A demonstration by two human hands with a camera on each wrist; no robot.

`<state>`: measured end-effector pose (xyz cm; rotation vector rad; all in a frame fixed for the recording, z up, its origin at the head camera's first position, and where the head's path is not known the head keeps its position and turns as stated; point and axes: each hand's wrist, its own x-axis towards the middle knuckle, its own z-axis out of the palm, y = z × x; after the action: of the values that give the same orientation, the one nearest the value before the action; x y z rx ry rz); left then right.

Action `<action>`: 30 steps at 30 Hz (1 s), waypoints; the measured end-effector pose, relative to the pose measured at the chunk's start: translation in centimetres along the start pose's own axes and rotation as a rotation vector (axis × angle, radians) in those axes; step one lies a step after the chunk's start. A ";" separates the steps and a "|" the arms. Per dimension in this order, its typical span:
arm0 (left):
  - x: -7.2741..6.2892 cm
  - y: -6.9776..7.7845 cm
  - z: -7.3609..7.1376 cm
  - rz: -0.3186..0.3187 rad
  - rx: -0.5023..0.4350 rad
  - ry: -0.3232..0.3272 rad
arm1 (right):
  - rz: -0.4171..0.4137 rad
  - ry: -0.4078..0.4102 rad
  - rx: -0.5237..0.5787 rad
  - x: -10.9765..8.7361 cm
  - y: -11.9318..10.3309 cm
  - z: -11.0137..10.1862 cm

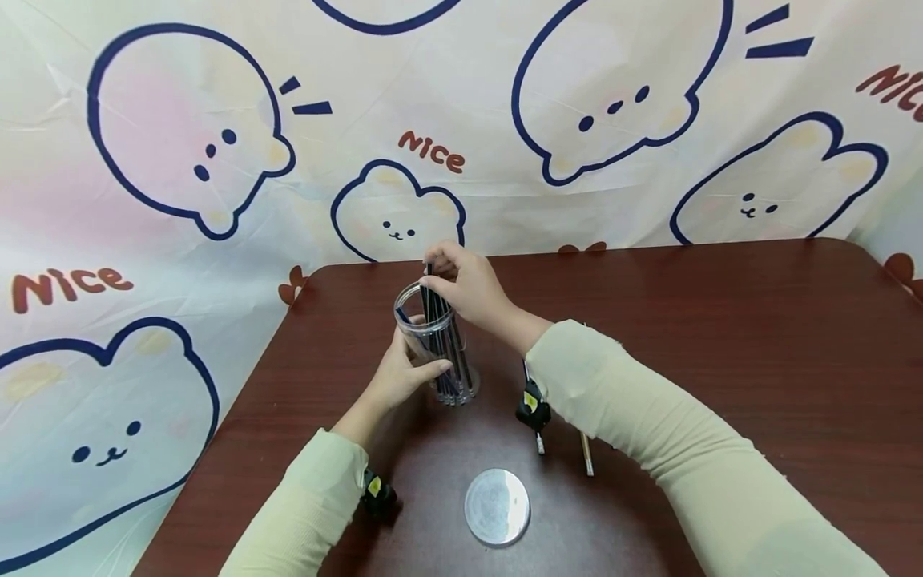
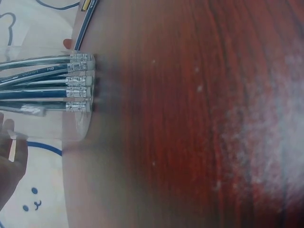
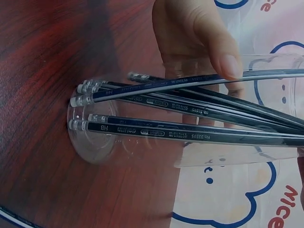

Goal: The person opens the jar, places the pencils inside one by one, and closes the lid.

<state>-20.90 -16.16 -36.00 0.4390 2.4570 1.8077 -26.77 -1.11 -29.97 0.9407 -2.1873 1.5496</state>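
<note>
My left hand [image 1: 404, 370] grips a clear plastic jar [image 1: 417, 327] from its left side, the thumb lying across the front. The jar is tilted, its mouth leaning away to the left. Several dark HB pencils [image 3: 156, 133] stand in it with their white eraser ends [image 2: 80, 91] down at the base. At the mouth, my right hand [image 1: 465, 280] pinches the upper ends of a bunch of these pencils between thumb and curled fingers. One dark pencil [image 1: 404, 315] leans apart against the rim's left side. How many pencils the right hand holds is hidden.
A round, silvery lid [image 1: 497, 507] lies on the brown table [image 1: 721, 344] near the front. Two loose pencils, one with a wood-coloured end [image 1: 587, 455], lie partly under the right sleeve [image 1: 634, 409]. Behind the table hangs a bear-patterned cloth [image 1: 288, 208].
</note>
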 end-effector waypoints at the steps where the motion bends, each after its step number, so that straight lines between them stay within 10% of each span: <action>1: 0.1 -0.3 -0.1 0.000 -0.005 -0.003 | -0.004 0.006 -0.006 0.0 0.0 0.1; 11: 0.9 -2.8 -0.5 0.038 0.027 0.018 | 0.037 0.025 -0.002 0.0 0.1 0.3; 30: 0.0 0.1 -0.1 -0.026 -0.001 0.013 | 0.135 0.058 0.157 1.4 -0.4 0.5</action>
<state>-20.88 -16.22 -35.90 0.3939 2.4588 1.8071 -27.48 -2.15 -29.07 0.7949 -2.1536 1.8099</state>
